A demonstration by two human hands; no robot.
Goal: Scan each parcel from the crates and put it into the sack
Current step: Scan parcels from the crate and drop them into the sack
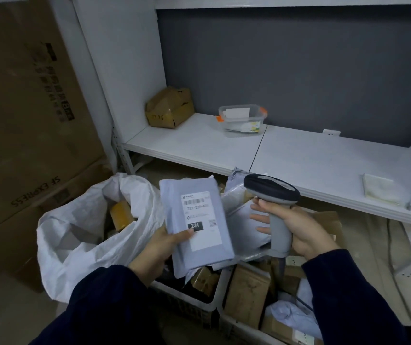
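My left hand [160, 247] grips a flat grey mailer parcel [194, 230] by its lower left edge, thumb on the white shipping label, label side up. My right hand [296, 232] holds a grey handheld scanner [274, 202] by its handle, its dark head tilted toward the parcel's right side. An open white woven sack [80, 235] stands at the left with brown parcels inside. Below my hands, grey plastic crates [199, 303] hold cardboard boxes and grey mailers.
A low white shelf [299, 155] runs behind the crates, carrying a crumpled cardboard box [169, 107], a clear plastic container [243, 119], a paper pad [381, 189] and a pen. Large cardboard cartons [20, 120] are stacked at the left.
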